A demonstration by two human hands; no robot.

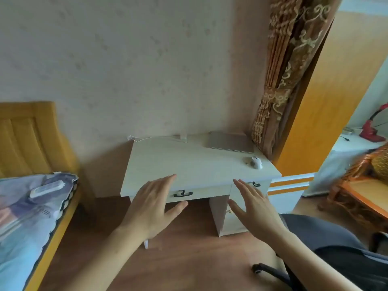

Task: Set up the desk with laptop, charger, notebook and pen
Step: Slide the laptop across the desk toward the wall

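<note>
Pale patterned wall (pixel 130 66) behind, wood floor (pixel 184 257) below. White table (pixel 189 164) set against the wall, two drawers with dark handles along its front edge. Closed silver laptop (pixel 230 142) lying flat at the table's far right corner, just beside a brown patterned curtain (pixel 279 85). White mouse (pixel 256 162) on the table nearer the front right edge, apart from the laptop. White cable (pixel 155 138) running along the table's back edge (charger body not clearly made out). Notebook and pen not identifiable. Left hand (pixel 151 208) spread flat, palm down, fingers extended, empty, held over the table's front edge. Right hand (pixel 256 208) likewise spread and empty, in front of the right drawer. Bed (pixel 27 217) with yellow headboard at left, white remote-like item (pixel 47 189) on its bedding. Dark office chair (pixel 336 248) at lower right.
</note>
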